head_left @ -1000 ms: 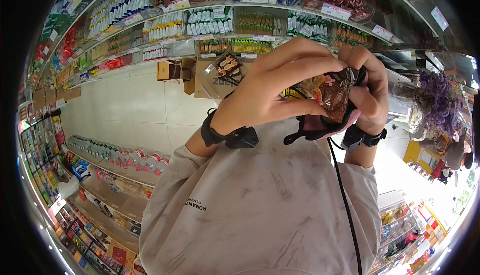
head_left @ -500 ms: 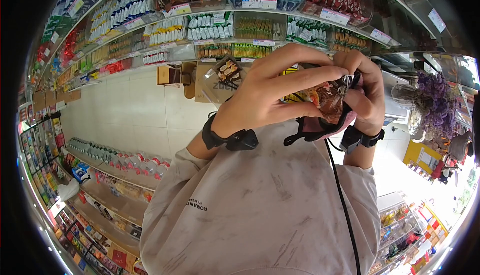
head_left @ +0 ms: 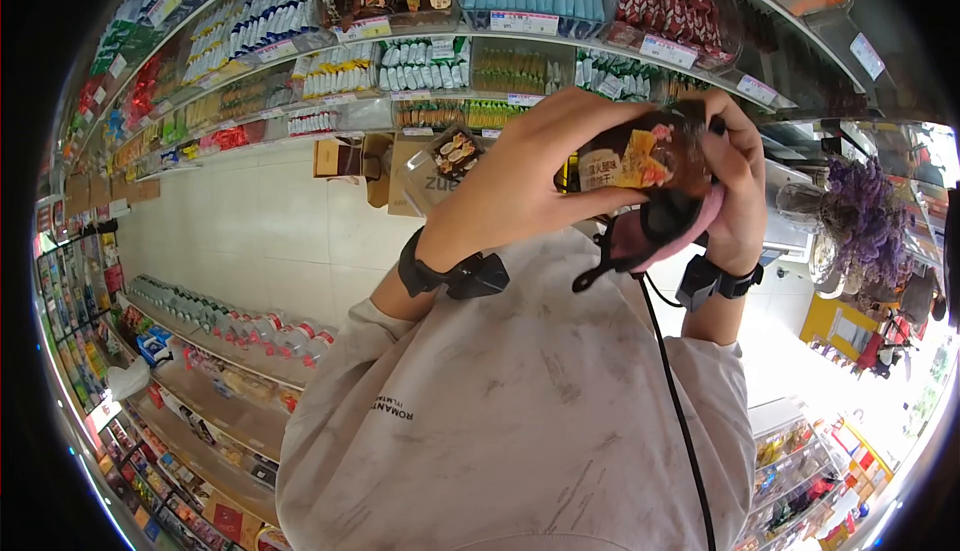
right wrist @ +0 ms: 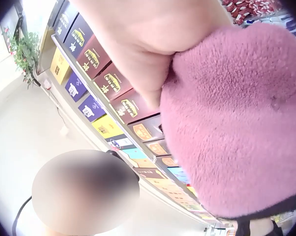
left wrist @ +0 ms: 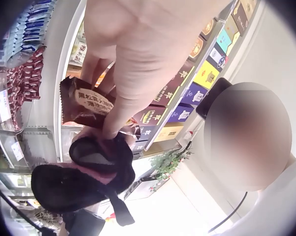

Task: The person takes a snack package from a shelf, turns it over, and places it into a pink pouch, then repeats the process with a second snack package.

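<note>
A brown snack packet (head_left: 630, 159) with printed biscuits on its front is held up before the chest. My left hand (head_left: 530, 171) grips its left end between thumb and fingers. At the other end my right hand (head_left: 738, 176) holds the packet too, thumb bent over it. A pink fuzzy pouch (head_left: 635, 241) with black lining and a black strap is also in the right hand, hanging under the packet. The right wrist view shows the pouch's plush side (right wrist: 236, 113) against the palm. In the left wrist view the packet (left wrist: 84, 105) lies just above the pouch's opening.
Shelves of small wrapped snacks (head_left: 425, 66) in clear bins stand ahead. Bottles (head_left: 270, 326) line a lower shelf at left, and dried purple flowers (head_left: 865, 196) stand at right. A black cable (head_left: 680, 391) runs down the shirt. Cardboard boxes (head_left: 340, 159) sit on the floor.
The packet's crumpled end was pinched between both hands; now it has turned so its printed front shows more. The pouch beneath it has swung left and shows more pink.
</note>
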`<state>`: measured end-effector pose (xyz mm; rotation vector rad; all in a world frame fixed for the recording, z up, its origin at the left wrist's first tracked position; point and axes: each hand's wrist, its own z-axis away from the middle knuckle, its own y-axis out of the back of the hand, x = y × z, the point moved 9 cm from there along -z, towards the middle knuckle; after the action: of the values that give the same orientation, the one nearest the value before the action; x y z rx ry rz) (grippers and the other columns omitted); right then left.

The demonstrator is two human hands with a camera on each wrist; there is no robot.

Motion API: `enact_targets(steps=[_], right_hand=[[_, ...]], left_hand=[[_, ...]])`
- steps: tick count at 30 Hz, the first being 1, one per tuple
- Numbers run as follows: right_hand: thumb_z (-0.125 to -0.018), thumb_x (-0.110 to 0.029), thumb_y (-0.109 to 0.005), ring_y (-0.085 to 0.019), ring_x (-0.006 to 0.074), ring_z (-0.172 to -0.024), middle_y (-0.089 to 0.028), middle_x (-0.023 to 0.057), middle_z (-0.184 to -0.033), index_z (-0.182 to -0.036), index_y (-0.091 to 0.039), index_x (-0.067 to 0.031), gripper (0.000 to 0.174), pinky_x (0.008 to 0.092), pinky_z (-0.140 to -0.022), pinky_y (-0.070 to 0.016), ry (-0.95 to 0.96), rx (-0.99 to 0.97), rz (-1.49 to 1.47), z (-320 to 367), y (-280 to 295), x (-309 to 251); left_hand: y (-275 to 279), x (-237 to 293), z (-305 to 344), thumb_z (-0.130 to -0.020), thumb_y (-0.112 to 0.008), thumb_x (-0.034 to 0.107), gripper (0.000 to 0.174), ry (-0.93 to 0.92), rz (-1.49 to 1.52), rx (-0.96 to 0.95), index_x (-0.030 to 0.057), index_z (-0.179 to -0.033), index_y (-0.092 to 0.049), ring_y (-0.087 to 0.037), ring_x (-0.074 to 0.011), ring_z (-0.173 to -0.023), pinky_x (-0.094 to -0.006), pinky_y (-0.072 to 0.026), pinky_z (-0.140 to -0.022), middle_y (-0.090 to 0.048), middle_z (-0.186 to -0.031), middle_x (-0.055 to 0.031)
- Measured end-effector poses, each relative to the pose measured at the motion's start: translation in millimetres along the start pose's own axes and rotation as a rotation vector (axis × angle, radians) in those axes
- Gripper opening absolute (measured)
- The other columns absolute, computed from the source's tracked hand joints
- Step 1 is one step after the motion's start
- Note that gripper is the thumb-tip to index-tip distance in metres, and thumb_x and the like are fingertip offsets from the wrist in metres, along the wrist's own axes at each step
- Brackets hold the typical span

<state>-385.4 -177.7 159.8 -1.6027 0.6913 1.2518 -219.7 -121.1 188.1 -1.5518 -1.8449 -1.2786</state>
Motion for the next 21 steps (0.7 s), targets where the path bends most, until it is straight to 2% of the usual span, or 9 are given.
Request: enact_targets(steps=[2, 4, 7, 9, 12, 14, 17, 20, 21], right_hand=[[-0.096, -0.018, -0.06, -0.058, 0.0098, -0.091, -0.062, 0.0034, -0.102, -0.109, -0.062, -0.0005, 0.022, 0.0241, -0.082, -0.0457, 0.012, 0.176, 0.068, -8, 16, -1], [-0.104, -0.025, -0.053, -0.061, 0.0113, -0.099, -0.064, 0.0028, -0.105, -0.126, -0.062, -0.0028, 0.033, 0.027, -0.093, -0.0463, 0.005, 0.346, -0.177, -13, 37, 7], [-0.107, -0.025, -0.049, -0.065, 0.0168, -0.102, -0.067, 0.0073, -0.111, -0.126, -0.06, 0.0029, 0.036, 0.0319, -0.092, -0.0512, 0.067, 0.424, -0.313, -20, 39, 13], [-0.109, -0.029, -0.044, -0.067, 0.0191, -0.098, -0.067, 0.0108, -0.113, -0.136, -0.05, 0.0074, 0.046, 0.0305, -0.087, -0.0527, 0.135, 0.132, 0.16, -23, 0, 4], [-0.11, -0.032, -0.036, -0.06, 0.0208, -0.119, -0.058, 0.0141, -0.134, -0.154, -0.029, 0.0059, 0.058, 0.0315, -0.101, -0.0463, 0.178, 0.113, -0.173, -16, -72, 5], [-0.109, -0.026, -0.041, -0.052, 0.0195, -0.13, -0.051, 0.0145, -0.144, -0.155, -0.025, 0.0053, 0.058, 0.0319, -0.107, -0.0421, 0.234, -0.128, -0.119, -19, -81, 1], [-0.107, -0.016, -0.049, -0.053, 0.0171, -0.127, -0.053, 0.014, -0.143, -0.154, -0.029, 0.0055, 0.055, 0.032, -0.106, -0.0434, 0.167, -0.079, 0.2, -23, -77, 9], [-0.103, -0.008, -0.055, -0.056, 0.0156, -0.122, -0.058, 0.0126, -0.137, -0.151, -0.037, 0.0052, 0.053, 0.0304, -0.104, -0.0452, 0.083, -0.022, 0.045, -28, -62, 16], [-0.104, -0.01, -0.056, -0.064, 0.0168, -0.111, -0.064, 0.0126, -0.127, -0.146, -0.045, 0.0053, 0.046, 0.0312, -0.095, -0.0523, 0.125, 0.04, 0.05, -29, -56, 16]], left_hand=[[10, 0, 0, -0.069, -0.089, 0.007, 0.066, 0.034, -0.017, 0.071, 0.0034, -0.129, -0.061, -0.067, -0.0247, -0.104, -0.0346, -0.054, -0.09, -0.064, -0.119, -0.0112], [21, -2, -1, -0.07, -0.088, 0.008, 0.061, 0.054, -0.012, 0.172, 0.0029, -0.124, -0.061, -0.066, -0.0274, -0.101, -0.0358, -0.0535, -0.087, -0.064, -0.114, -0.0119], [28, -12, 0, -0.073, -0.087, 0.012, 0.057, 0.05, -0.011, 0.338, 0.0035, -0.121, -0.058, -0.063, -0.0329, -0.097, -0.0391, -0.0523, -0.082, -0.061, -0.107, -0.0134], [28, -14, -1, -0.072, -0.089, 0.01, 0.058, 0.067, -0.071, 0.368, 0.0028, -0.121, -0.059, -0.065, -0.0244, -0.096, -0.0335, -0.0534, -0.085, -0.061, -0.107, -0.0104], [24, -22, 0, -0.073, -0.091, 0.012, 0.062, 0.118, -0.083, 0.368, 0.0013, -0.122, -0.055, -0.066, -0.0171, -0.099, -0.0297, -0.0545, -0.083, -0.063, -0.112, -0.0099], [25, -29, 5, -0.074, -0.091, 0.013, 0.062, 0.133, 0.01, 0.42, 0.001, -0.122, -0.052, -0.065, -0.0157, -0.1, -0.0293, -0.0548, -0.082, -0.063, -0.114, -0.0105], [25, -36, 7, -0.074, -0.091, 0.013, 0.063, 0.192, -0.031, 0.385, 0.0015, -0.121, -0.051, -0.066, -0.0158, -0.101, -0.0303, -0.0556, -0.082, -0.064, -0.117, -0.011], [30, -32, 6, -0.072, -0.092, 0.016, 0.066, 0.162, -0.058, 0.372, 0.0018, -0.122, -0.051, -0.067, -0.0193, -0.101, -0.0325, -0.0555, -0.084, -0.064, -0.117, -0.0116], [32, -27, 5, -0.071, -0.093, 0.017, 0.068, 0.135, -0.074, 0.374, 0.0019, -0.123, -0.051, -0.067, -0.0208, -0.102, -0.0333, -0.0554, -0.085, -0.064, -0.117, -0.0119]])
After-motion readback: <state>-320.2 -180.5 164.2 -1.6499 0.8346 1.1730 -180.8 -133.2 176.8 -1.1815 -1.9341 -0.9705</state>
